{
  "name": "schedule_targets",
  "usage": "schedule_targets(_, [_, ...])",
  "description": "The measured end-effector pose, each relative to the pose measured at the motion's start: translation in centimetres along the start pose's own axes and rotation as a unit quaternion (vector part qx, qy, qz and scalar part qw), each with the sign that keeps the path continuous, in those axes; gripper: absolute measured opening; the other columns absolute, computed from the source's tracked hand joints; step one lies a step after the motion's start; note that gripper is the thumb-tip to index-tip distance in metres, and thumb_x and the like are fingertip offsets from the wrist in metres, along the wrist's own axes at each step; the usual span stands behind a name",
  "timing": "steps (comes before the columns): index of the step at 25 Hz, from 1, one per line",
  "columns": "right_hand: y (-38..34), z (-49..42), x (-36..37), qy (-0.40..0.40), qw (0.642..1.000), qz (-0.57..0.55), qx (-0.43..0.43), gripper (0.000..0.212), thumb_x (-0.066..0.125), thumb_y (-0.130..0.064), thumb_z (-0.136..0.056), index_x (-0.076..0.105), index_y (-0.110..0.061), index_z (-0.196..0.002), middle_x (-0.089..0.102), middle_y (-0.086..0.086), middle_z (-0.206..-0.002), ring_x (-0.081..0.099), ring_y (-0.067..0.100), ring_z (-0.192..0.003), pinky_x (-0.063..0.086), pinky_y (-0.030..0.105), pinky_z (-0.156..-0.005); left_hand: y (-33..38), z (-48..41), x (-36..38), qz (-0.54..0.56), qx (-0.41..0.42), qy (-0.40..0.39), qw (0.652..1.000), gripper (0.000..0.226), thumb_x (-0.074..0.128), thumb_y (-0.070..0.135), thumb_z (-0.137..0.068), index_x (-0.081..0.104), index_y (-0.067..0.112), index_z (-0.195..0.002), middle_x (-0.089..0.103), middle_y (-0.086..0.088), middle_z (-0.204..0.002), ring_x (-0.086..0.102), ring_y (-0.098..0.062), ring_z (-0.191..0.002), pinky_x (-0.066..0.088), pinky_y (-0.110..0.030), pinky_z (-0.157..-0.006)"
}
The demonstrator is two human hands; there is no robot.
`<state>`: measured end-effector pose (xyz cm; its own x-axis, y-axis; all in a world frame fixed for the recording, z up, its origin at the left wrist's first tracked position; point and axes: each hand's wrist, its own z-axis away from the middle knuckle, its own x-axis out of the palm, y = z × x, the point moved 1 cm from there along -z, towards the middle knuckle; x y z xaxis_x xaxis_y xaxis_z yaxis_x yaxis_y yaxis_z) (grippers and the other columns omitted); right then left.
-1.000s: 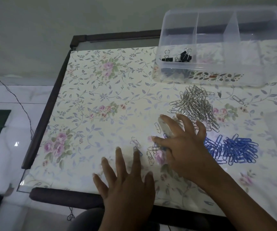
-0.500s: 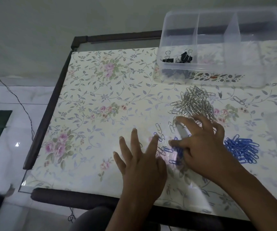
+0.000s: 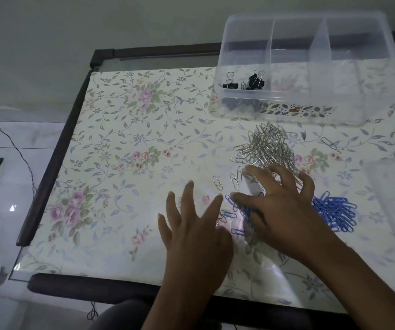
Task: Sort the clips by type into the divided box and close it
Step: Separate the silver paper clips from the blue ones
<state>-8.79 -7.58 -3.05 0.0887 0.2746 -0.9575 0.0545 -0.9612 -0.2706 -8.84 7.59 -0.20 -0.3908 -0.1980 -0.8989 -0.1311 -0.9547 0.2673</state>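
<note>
Shows a left hand [image 3: 196,236] flat on the floral table [image 3: 120,139], fingers straight and spread. Puts the right hand [image 3: 284,210] just beside it, fingers arched, fingertips at the near edge of a silver paper clip heap [image 3: 270,146], thumb over loose blue clips [image 3: 227,213]. Places a blue paper clip pile [image 3: 334,215] right of that hand. Sets an open-topped clear divided box [image 3: 287,110] farther back, black binder clips [image 3: 251,83] in its left compartment.

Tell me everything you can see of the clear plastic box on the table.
The clear plastic box is a translucent, round-cornered rectangular tub, open with no lid on it. Two upright clear dividers split it into three compartments. The left one holds a few black binder clips; the other two look empty. It stands upright on the floral table cover at the far right, nothing else touching it.
</note>
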Motion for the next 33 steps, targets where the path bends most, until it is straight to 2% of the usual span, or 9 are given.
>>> schedule_targets(3, [0.2, 0.0, -0.2, 0.005, 1.0, 0.008, 0.006, 0.047, 0.032, -0.032, -0.068, 0.068, -0.038, -0.097, 0.052, 0.005, -0.133, 0.033, 0.03, -0.117, 0.014, 0.047, -0.093, 0.4, 1.4, 1.5, -0.073, 0.005, -0.041, 0.996, 0.058, 0.031, 0.049, -0.072, 0.049, 0.041, -0.126, 0.041, -0.007, -0.144, 0.03, -0.039, -0.13, 0.04, -0.058, -0.089])
schedule_targets(7, [-0.3, 0.1, -0.7, 0.021, 1.0, 0.015, 0.0, 0.042, 0.034, -0.034, -0.066, 0.071, -0.037, -0.085, 0.055, 0.004, -0.129, 0.033, 0.03, -0.118, 0.016, 0.05, -0.095, -0.2, 1.9, 2.2, -0.085, -0.047, -0.047, 0.994, 0.062, 0.034, 0.05, -0.07, 0.053, 0.034, -0.127, 0.052, -0.009, -0.135, 0.051, -0.042, -0.118, 0.046, -0.058, -0.078])
schedule_targets(10, [-0.1, 0.2, -0.1, 0.018, 0.999, 0.022, 0.014, 0.047, 0.032, -0.034, -0.067, 0.071, -0.03, -0.092, 0.054, 0.007, -0.131, 0.033, 0.031, -0.118, 0.024, 0.063, -0.092, -0.2, 1.1, 1.8, -0.034, -0.067, -0.052, 0.996, 0.074, 0.013, 0.056, -0.07, 0.017, 0.044, -0.142, 0.01, -0.007, -0.156, 0.01, -0.04, -0.14, 0.022, -0.065, -0.101])
schedule_targets(12, [0.0, -0.2, 0.2, 0.022, 0.999, 0.021, 0.021, 0.052, 0.03, -0.033, -0.067, 0.068, -0.025, -0.102, 0.052, 0.009, -0.132, 0.034, 0.032, -0.117, 0.028, 0.063, -0.09, -0.4, 0.2, 1.6, 0.009, -0.069, -0.004, 0.998, 0.07, 0.006, 0.056, -0.073, -0.008, 0.048, -0.141, -0.023, -0.001, -0.153, -0.018, -0.037, -0.139, 0.004, -0.058, -0.11])
schedule_targets(14, [-0.2, -0.7, 0.1, 0.039, 0.999, 0.004, 0.001, 0.053, 0.031, -0.031, -0.067, 0.066, -0.02, -0.106, 0.052, 0.01, -0.131, 0.037, 0.032, -0.115, 0.033, 0.059, -0.09, -0.3, -0.7, 1.2, 0.042, -0.042, -0.028, 0.998, 0.065, 0.013, 0.051, -0.082, -0.018, 0.044, -0.14, -0.036, 0.004, -0.148, -0.032, -0.029, -0.136, -0.003, -0.051, -0.112])
schedule_targets(18, [-0.9, -0.8, -0.6, 0.056, 0.997, -0.028, -0.047, 0.043, 0.035, -0.028, -0.072, 0.065, -0.02, -0.102, 0.055, 0.011, -0.127, 0.044, 0.034, -0.114, 0.039, 0.054, -0.09, -0.6, -2.1, 1.1, 0.047, 0.08, -0.032, 0.995, 0.074, 0.044, 0.039, -0.094, -0.011, 0.038, -0.143, -0.027, 0.004, -0.152, -0.035, -0.016, -0.131, -0.004, -0.042, -0.114])
schedule_targets(22, [-0.2, -1.1, -0.8, 0.051, 0.997, -0.056, -0.02, 0.04, 0.04, -0.031, -0.074, 0.067, -0.02, -0.102, 0.056, 0.01, -0.124, 0.05, 0.037, -0.111, 0.041, 0.052, -0.087, -4.2, -4.1, -0.8, 0.097, 0.059, 0.001, 0.994, 0.104, 0.076, 0.043, -0.066, 0.006, 0.042, -0.143, 0.005, 0.001, -0.154, 0.0, -0.018, -0.141, 0.01, -0.041, -0.116])
schedule_targets(28, [-0.2, -1.3, -0.8, 0.06, 0.993, -0.093, -0.028, 0.038, 0.042, -0.03, -0.076, 0.068, -0.015, -0.099, 0.057, 0.012, -0.12, 0.05, 0.035, -0.11, 0.041, 0.052, -0.09, -5.0, -7.0, -2.1, 0.076, 0.108, -0.041, 0.99, 0.104, 0.083, 0.044, -0.053, 0.01, 0.058, -0.126, -0.003, 0.011, -0.154, -0.015, -0.017, -0.141, -0.003, -0.049, -0.115])
schedule_targets(33, [-0.1, -1.4, -0.9, 0.048, 0.985, -0.162, -0.022, 0.035, 0.048, -0.023, -0.079, 0.066, -0.01, -0.107, 0.053, 0.013, -0.124, 0.04, 0.021, -0.117, 0.035, 0.039, -0.098, -5.5, -7.3, -2.1, 0.062, 0.113, -0.073, 0.989, 0.121, 0.083, 0.052, -0.044, 0.006, 0.049, -0.137, -0.01, 0.01, -0.154, -0.019, -0.016, -0.14, -0.005, -0.049, -0.115])
